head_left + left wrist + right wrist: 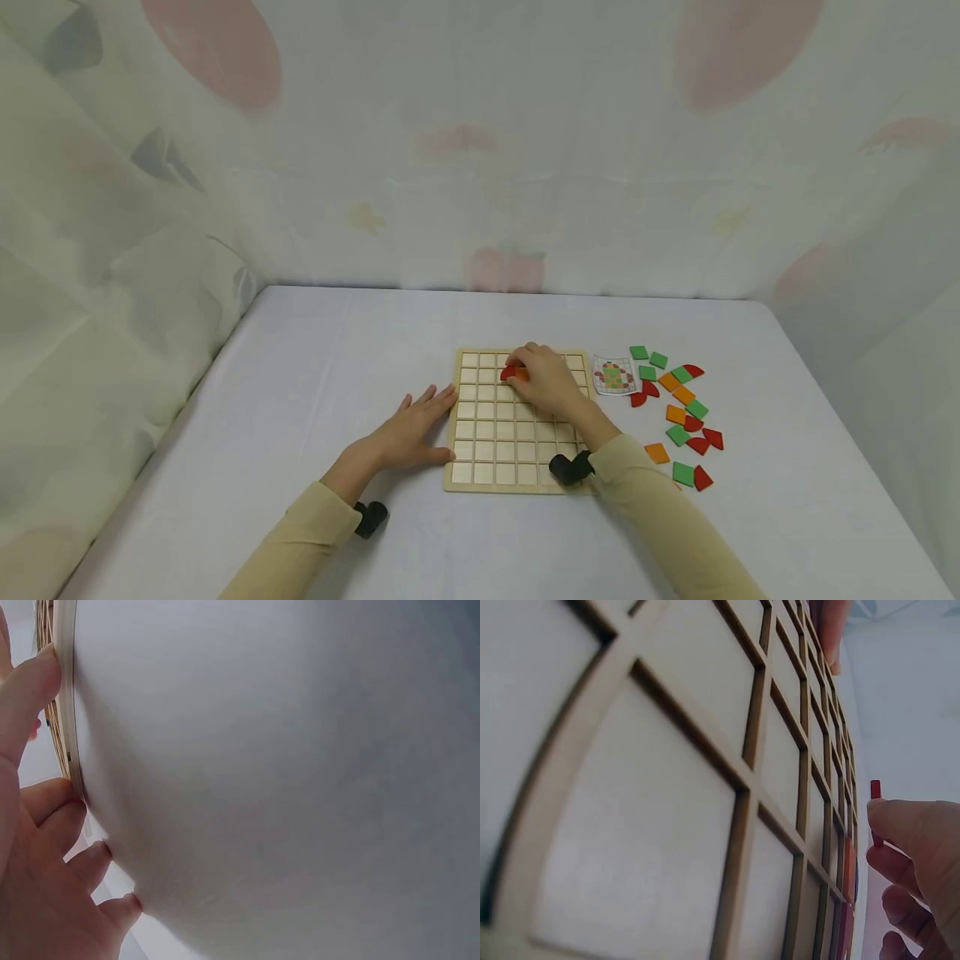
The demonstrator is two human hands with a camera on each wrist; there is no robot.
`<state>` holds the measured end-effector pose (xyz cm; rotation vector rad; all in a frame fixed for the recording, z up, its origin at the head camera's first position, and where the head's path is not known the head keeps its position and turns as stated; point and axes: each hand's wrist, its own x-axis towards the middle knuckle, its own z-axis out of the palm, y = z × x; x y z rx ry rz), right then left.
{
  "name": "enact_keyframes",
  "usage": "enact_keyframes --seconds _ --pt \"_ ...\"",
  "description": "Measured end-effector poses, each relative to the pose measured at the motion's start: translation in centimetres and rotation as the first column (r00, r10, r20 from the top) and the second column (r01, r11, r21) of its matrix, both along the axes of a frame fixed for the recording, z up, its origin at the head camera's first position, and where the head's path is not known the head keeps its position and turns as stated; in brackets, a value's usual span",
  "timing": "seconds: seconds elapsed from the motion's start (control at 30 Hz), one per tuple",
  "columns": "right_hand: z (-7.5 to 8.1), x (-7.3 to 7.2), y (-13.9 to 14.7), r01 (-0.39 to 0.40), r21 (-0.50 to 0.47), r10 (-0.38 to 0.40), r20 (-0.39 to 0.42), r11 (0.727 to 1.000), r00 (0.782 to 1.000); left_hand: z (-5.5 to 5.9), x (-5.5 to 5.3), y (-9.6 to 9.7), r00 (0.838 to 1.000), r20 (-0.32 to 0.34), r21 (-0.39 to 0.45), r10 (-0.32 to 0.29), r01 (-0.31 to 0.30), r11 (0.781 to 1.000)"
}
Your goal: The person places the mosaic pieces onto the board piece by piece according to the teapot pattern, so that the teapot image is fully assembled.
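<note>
My right hand [550, 382] is over the upper part of a wooden grid board [483, 431]. Between thumb and fingertip it pinches a red quarter-round tile [875, 787], seen edge-on in the right wrist view. Close by, an orange tile [849, 870] and another red tile [845, 930] lie in the grid cells; the hand partly covers this spot in the head view. My left hand [411, 431] rests at the board's left side, fingers spread. In the left wrist view, its thumb and a fingertip touch the board's edge [66, 712].
A small pattern card [615, 377] lies right of the board. Beyond it are scattered green tiles [683, 473], orange tiles [657, 453] and red quarter-round tiles [702, 477]. A white cloth covers the table [360, 350], with curtains behind and at both sides.
</note>
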<state>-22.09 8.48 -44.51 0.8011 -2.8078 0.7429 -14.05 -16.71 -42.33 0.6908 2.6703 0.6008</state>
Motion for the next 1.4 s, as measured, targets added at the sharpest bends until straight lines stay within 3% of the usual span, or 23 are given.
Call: enact_keyframes --seconds 0.6,1.13,1.4 --pt "-0.13 -0.13 -0.79 -0.020 0.074 0.027 -0.096 0.997 0.995 -0.44 -0.22 -0.23 1.000 -0.008 -0.005 -0.007 0.007 1.000" --pt "-0.04 0.00 -0.90 -0.022 0.077 0.024 -0.027 0.997 0.999 -0.27 -0.19 -0.09 1.000 0.002 -0.015 0.002 -0.002 1.000" --pt "-0.15 -0.06 -0.83 -0.029 0.068 0.031 -0.037 0.997 0.999 -0.44 -0.19 -0.20 1.000 -0.004 -0.019 0.002 -0.002 1.000"
